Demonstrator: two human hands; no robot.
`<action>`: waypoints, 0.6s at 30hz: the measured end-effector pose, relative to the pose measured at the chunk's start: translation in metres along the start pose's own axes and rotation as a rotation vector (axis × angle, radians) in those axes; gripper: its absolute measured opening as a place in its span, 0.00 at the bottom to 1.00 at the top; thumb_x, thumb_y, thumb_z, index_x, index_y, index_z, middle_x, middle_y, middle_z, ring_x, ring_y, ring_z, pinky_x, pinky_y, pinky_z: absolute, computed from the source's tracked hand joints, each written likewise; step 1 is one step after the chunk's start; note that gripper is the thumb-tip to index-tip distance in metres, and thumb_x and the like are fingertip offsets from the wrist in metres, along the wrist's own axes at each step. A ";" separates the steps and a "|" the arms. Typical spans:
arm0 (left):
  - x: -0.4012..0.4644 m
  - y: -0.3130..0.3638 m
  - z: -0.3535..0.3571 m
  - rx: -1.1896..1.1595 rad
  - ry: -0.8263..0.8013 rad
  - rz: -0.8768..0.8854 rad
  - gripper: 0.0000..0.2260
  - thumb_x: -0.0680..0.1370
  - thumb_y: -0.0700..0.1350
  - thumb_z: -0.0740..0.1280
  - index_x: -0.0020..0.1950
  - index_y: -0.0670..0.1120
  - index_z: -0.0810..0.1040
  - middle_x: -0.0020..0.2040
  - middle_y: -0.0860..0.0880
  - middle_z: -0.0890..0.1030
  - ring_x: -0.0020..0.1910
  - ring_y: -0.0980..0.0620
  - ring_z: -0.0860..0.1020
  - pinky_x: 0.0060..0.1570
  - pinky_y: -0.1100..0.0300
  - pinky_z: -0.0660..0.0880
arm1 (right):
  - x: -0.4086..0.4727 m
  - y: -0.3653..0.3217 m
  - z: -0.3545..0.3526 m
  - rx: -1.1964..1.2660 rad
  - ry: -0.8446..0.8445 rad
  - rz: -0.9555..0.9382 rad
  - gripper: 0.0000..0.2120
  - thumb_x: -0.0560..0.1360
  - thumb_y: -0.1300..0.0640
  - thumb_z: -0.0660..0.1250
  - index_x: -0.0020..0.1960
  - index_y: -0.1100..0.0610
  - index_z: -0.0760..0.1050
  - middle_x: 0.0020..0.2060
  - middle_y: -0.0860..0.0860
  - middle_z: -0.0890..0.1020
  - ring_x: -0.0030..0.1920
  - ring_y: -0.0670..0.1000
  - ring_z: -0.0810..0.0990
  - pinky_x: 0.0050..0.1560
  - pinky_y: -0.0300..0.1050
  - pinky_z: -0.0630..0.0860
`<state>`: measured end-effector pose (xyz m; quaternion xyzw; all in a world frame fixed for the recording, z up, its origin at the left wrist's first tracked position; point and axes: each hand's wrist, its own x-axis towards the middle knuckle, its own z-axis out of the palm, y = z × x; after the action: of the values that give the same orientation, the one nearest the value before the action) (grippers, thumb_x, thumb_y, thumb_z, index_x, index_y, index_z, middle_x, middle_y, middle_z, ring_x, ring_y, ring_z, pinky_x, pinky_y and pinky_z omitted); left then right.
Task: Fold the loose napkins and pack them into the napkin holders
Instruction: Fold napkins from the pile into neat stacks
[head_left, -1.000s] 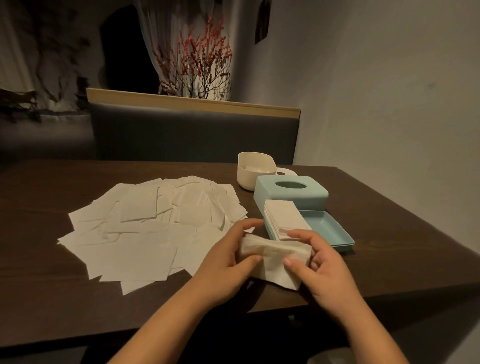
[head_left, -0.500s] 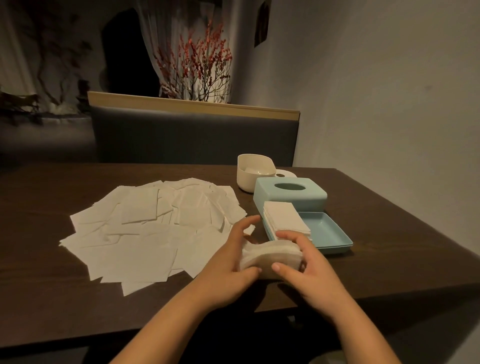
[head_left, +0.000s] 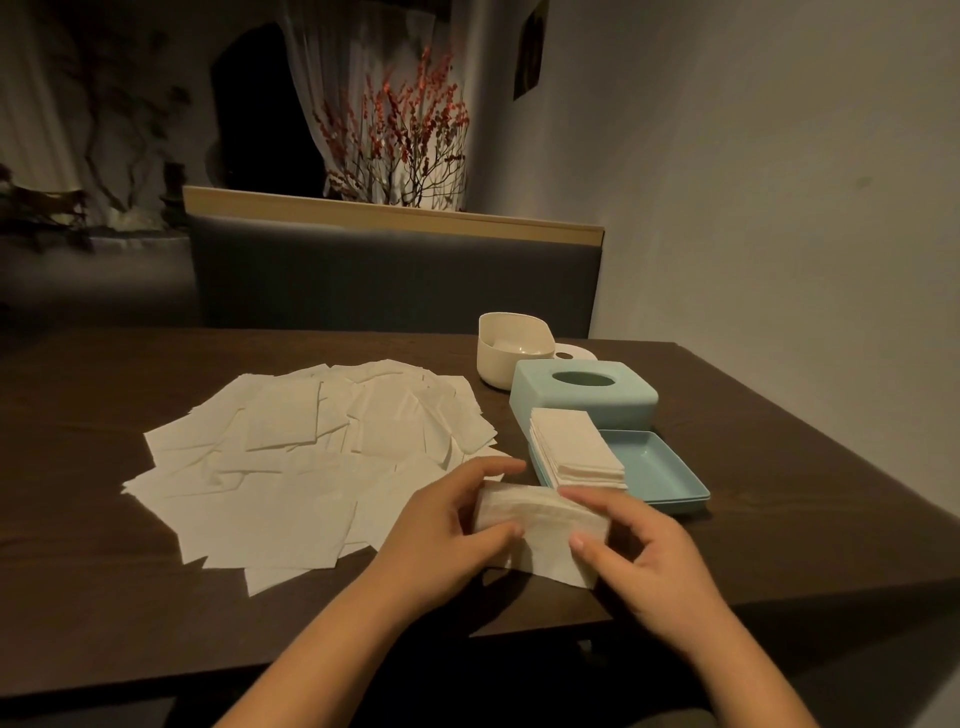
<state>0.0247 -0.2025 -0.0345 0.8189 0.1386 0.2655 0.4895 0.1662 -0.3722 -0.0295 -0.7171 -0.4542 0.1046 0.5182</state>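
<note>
Both hands, left (head_left: 447, 535) and right (head_left: 641, 553), fingers curled, pinching.

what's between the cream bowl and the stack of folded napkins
The blue holder lid with the oval slot stands between the cream bowl and the folded stack, which lies on the blue tray. The head view shows it.

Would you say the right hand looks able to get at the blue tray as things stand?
Probably yes: the tray lies just beyond the right hand with nothing between, though that hand now pinches a napkin.
</note>
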 end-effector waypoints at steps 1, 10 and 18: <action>0.000 0.000 0.000 -0.004 0.004 0.004 0.23 0.75 0.41 0.74 0.60 0.68 0.77 0.57 0.63 0.81 0.57 0.62 0.80 0.59 0.60 0.79 | 0.000 0.001 0.000 0.016 0.024 -0.004 0.20 0.74 0.65 0.72 0.58 0.43 0.80 0.54 0.31 0.81 0.58 0.32 0.76 0.52 0.24 0.72; 0.002 0.000 0.000 0.108 -0.026 -0.006 0.25 0.75 0.46 0.74 0.62 0.70 0.71 0.59 0.68 0.75 0.59 0.72 0.72 0.54 0.76 0.69 | -0.001 -0.003 -0.003 0.082 0.091 -0.023 0.27 0.73 0.67 0.72 0.61 0.39 0.76 0.55 0.29 0.79 0.59 0.35 0.77 0.58 0.33 0.76; 0.006 0.006 0.000 0.011 -0.048 -0.059 0.25 0.73 0.46 0.74 0.65 0.64 0.70 0.55 0.56 0.83 0.51 0.57 0.81 0.58 0.58 0.79 | 0.003 -0.004 -0.003 -0.054 0.068 -0.005 0.25 0.73 0.65 0.73 0.59 0.39 0.76 0.54 0.31 0.79 0.57 0.38 0.79 0.60 0.41 0.77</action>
<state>0.0294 -0.2029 -0.0273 0.8232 0.1522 0.2305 0.4960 0.1674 -0.3713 -0.0236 -0.7330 -0.4407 0.0666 0.5139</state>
